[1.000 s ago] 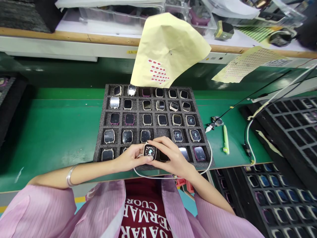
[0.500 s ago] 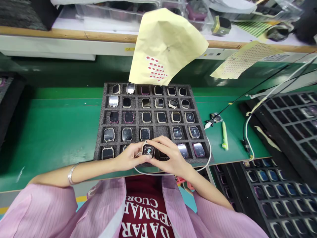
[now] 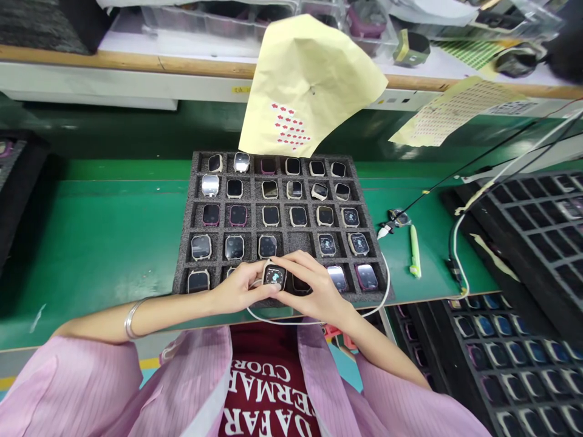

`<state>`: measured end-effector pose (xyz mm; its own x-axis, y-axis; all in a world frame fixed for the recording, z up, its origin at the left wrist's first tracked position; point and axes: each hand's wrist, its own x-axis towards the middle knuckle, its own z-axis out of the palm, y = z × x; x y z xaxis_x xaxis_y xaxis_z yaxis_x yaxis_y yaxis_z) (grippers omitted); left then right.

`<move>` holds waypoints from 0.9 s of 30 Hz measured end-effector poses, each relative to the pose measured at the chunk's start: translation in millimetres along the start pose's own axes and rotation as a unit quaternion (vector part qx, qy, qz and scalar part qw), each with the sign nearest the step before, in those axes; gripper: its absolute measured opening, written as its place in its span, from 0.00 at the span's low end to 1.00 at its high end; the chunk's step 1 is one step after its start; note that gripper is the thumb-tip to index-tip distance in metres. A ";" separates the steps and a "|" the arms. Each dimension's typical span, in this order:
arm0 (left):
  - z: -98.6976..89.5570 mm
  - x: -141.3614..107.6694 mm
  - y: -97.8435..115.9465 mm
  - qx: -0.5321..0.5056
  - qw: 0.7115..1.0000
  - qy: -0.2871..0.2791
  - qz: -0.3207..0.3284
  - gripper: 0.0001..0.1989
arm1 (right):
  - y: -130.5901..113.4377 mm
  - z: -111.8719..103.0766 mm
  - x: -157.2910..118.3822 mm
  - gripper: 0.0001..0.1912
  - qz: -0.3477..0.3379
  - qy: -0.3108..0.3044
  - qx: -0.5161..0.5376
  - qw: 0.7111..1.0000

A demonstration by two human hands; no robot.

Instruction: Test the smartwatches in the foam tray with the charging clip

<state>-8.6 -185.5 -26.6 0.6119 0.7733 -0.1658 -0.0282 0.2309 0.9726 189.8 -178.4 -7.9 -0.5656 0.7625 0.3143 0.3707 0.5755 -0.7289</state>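
Note:
A watch body (image 3: 274, 275) with a lit dial is held between both hands above the front row of a grey foam tray (image 3: 179, 267). My left hand (image 3: 241, 285) grips its left side, with the thumb along the lower edge of the screen. The fingers of my right hand (image 3: 314, 284) close on its top and right edges. A white cable (image 3: 381, 297) runs behind the hands, around the tray's front right corner. Watch bodies fill most compartments; one compartment (image 3: 298, 243) just behind my right hand holds none.
A green pen (image 3: 414, 252) and a small coiled item (image 3: 399, 217) lie right of the tray. Yellow sheets (image 3: 310, 91) hang from the shelf edge (image 3: 182, 65). More watch trays (image 3: 537, 212) stand at the right. A black tray (image 3: 22, 176) is at the far left.

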 end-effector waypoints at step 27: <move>-6.9 11.4 9.9 -0.187 0.974 -0.010 -0.127 0.20 | 4.0 12.0 -4.2 0.18 -0.028 0.069 -0.082 0.994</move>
<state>-7.4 -170.3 -20.1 0.6515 0.6527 -0.3867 -0.1583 0.6155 0.7721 184.8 -182.9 -19.5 -0.4859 0.7546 0.4410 0.4626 0.6501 -0.6028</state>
